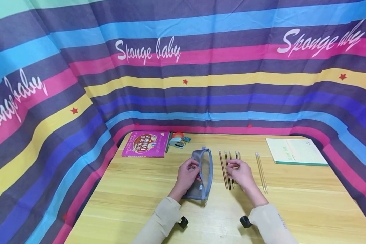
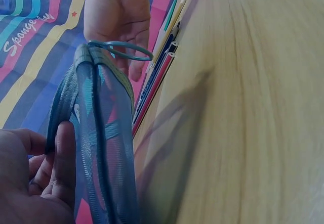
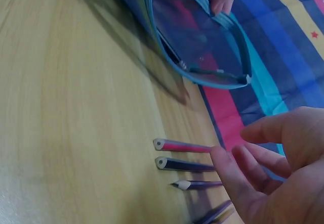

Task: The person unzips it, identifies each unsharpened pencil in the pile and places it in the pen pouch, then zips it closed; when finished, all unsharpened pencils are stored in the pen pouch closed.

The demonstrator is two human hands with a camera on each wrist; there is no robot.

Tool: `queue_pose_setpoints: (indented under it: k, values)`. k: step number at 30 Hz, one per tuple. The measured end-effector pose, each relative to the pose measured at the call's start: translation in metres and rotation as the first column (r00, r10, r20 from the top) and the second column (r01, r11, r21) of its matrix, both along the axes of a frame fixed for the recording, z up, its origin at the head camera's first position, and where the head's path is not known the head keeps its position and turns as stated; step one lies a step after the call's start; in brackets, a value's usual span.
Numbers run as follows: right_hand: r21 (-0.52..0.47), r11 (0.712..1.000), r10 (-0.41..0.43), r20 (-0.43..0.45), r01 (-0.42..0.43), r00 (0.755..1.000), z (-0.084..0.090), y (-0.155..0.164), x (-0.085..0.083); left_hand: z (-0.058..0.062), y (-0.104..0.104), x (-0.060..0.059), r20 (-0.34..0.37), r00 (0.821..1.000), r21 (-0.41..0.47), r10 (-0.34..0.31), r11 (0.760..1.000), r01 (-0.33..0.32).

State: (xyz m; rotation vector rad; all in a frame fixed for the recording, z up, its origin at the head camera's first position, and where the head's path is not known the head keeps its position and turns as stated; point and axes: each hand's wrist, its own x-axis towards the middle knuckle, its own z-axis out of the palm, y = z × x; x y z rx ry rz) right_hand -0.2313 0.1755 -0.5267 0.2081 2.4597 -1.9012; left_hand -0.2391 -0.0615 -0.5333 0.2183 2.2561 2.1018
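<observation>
My left hand (image 1: pixel 188 176) pinches one edge of a blue-grey mesh zip pouch (image 1: pixel 208 193), which stands with its mouth unzipped and gaping. In the left wrist view, the thumb and fingers hold the zipper edge. To the right of the pouch lies a row of several pencils, among them a red pencil (image 3: pixel 182 146) and a black pencil (image 3: pixel 185 164). Over this row hovers my right hand (image 1: pixel 241 173), its thumb and fingers apart in the right wrist view, with no pencil seen between them. A dark slim thing (image 3: pixel 171 48) shows in or through the mesh.
Two pale pencils (image 1: pixel 261 173) lie right of the right hand. A pale notebook (image 1: pixel 296 151) sits at the back right, a purple book (image 1: pixel 146 145) at the back left. Beside that book are a light-blue stapler (image 1: pixel 177 143) and small items. A striped cloth (image 1: pixel 201 98) walls the table.
</observation>
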Motion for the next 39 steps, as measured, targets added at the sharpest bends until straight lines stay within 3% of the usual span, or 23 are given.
queue_pose_setpoints:
  k: [11, 19, 30, 39]
  values:
    - [0.142, 0.99, -0.027, 0.011, 0.025, 1.0, -0.006, 0.002, -0.002, -0.002, -0.001, -0.002, 0.006, 1.0, -0.005, 0.007, 1.0, -0.007]
    - [0.385, 0.921, -0.034, -0.074, 0.06, 0.997, -0.005, 0.011, -0.001, -0.004, -0.001, -0.001, 0.008, 1.0, 0.001, 0.006, 1.0, -0.006]
    - [0.39, 0.921, 0.021, -0.059, 0.004, 0.998, -0.006, 0.0, -0.003, -0.006, 0.0, -0.001, -0.016, 1.0, 0.064, -0.011, 0.998, 0.012]
    - [0.488, 0.873, 0.038, -0.071, 0.002, 0.997, -0.013, -0.002, -0.007, -0.007, -0.001, 0.0, -0.017, 1.0, 0.046, -0.012, 0.999, 0.013]
